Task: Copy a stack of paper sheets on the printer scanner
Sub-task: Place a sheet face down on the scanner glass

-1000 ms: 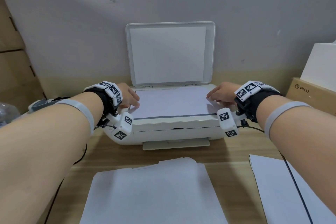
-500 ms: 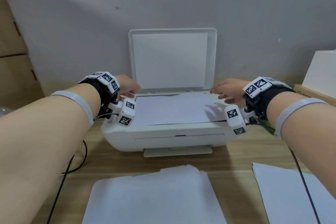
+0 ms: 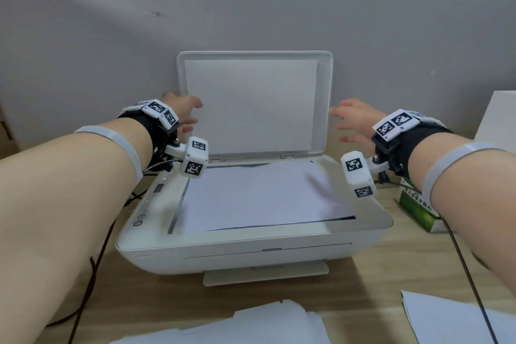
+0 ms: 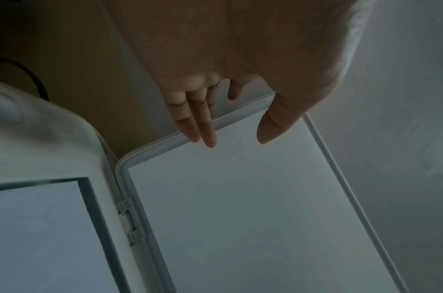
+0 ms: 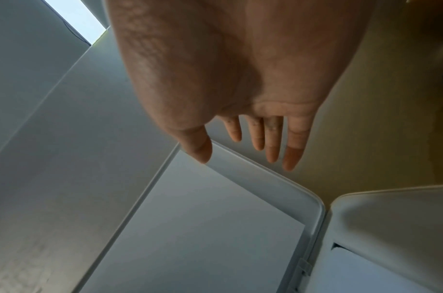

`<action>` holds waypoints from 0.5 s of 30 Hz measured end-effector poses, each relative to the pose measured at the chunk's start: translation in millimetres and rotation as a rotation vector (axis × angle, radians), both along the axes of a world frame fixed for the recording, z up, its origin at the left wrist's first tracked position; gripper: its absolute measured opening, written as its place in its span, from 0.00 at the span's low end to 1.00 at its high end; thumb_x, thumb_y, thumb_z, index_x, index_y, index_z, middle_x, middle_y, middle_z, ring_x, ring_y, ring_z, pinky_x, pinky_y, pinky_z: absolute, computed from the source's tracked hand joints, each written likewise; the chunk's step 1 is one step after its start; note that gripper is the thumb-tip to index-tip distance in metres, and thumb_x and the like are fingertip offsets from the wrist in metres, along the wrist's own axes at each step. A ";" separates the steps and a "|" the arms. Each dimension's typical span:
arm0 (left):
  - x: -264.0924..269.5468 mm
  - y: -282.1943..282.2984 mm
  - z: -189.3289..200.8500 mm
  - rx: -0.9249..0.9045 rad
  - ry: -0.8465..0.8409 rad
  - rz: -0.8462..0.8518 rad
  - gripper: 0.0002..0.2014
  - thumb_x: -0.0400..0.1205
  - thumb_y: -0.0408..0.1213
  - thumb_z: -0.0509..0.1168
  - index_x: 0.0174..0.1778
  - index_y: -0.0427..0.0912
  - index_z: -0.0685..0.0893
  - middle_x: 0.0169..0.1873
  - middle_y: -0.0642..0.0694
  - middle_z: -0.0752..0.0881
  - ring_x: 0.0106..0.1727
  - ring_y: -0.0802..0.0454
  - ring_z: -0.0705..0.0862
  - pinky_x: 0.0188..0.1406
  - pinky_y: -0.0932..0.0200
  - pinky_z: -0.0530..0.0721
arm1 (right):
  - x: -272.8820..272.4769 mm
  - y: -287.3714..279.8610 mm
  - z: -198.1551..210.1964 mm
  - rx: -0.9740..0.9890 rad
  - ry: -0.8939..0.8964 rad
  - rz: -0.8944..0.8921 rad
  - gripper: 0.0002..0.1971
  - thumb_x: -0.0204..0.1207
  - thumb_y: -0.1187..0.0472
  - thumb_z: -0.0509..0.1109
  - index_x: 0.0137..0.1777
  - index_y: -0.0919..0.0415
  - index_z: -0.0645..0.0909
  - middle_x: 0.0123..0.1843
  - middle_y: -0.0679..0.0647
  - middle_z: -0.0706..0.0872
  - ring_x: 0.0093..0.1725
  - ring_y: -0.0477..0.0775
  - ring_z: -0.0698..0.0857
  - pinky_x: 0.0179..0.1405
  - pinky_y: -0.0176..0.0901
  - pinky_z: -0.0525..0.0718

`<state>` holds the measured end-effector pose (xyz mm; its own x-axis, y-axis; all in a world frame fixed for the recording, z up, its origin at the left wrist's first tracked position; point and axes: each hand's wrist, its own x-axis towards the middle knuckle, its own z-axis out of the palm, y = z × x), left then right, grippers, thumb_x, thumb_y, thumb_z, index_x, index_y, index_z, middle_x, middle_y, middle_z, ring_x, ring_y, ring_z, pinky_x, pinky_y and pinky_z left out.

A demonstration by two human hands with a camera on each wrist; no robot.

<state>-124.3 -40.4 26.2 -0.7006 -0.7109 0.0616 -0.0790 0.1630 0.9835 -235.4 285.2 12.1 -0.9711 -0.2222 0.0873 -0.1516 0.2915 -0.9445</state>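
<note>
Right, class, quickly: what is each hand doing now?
Left hand: open, fingers straight at the lid edge, holding nothing.
Right hand: open, fingers spread beside the lid, holding nothing.

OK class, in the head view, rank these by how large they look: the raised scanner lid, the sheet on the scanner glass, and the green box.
1. Scanner lid and sheet: look alike in size, so unranked.
2. Green box: clearly smallest, partly hidden by the right forearm.

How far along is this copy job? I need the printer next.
Done: one sheet lies on the scanner glass. In hand: the left hand and right hand, both open, flank the raised lid. Left: shutting the lid, copying, and the stack lying in front.
</note>
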 end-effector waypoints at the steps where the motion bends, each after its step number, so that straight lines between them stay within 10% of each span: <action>1: -0.2 -2.0 1.3 0.010 -0.001 -0.016 0.26 0.80 0.38 0.68 0.74 0.40 0.70 0.58 0.40 0.76 0.51 0.46 0.86 0.54 0.50 0.86 | -0.9 -0.9 2.8 -0.029 0.005 0.006 0.30 0.84 0.53 0.65 0.84 0.55 0.59 0.78 0.56 0.69 0.67 0.57 0.76 0.61 0.57 0.82; 8: 37.5 1.9 6.4 0.094 0.029 -0.049 0.23 0.78 0.40 0.71 0.68 0.42 0.74 0.50 0.41 0.79 0.43 0.45 0.86 0.41 0.52 0.85 | 25.8 11.2 21.2 -0.253 0.012 -0.007 0.38 0.78 0.36 0.65 0.84 0.43 0.52 0.79 0.52 0.66 0.65 0.55 0.80 0.55 0.59 0.86; 15: 102.7 27.2 -5.1 0.014 -0.076 -0.120 0.16 0.75 0.25 0.70 0.59 0.34 0.81 0.56 0.34 0.81 0.55 0.36 0.87 0.61 0.45 0.86 | 63.5 36.3 12.0 -0.238 -0.074 -0.019 0.21 0.80 0.43 0.67 0.62 0.59 0.77 0.60 0.61 0.82 0.54 0.58 0.86 0.48 0.49 0.88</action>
